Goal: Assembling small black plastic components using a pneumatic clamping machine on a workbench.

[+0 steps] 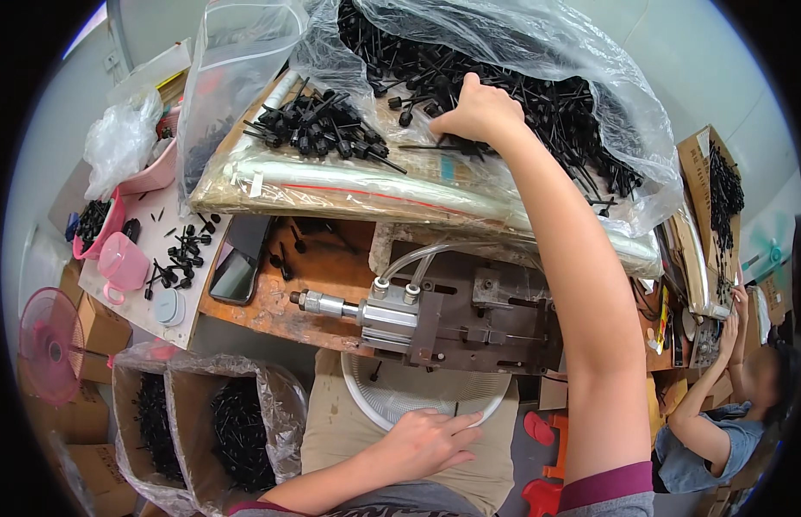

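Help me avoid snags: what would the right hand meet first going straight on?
Probably the black stemmed parts heaped in the clear bag ahead of the right hand; depth is unclear.

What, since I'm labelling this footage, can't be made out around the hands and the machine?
All in the head view:
Right hand: its own back hides the grip, so whether it holds anything is unclear.
Left hand: its back hides whatever lies under the palm.
Machine: the right forearm covers its right end.
White basket: the machine hides its far side.
Co-worker's hands: too small to read their grip.
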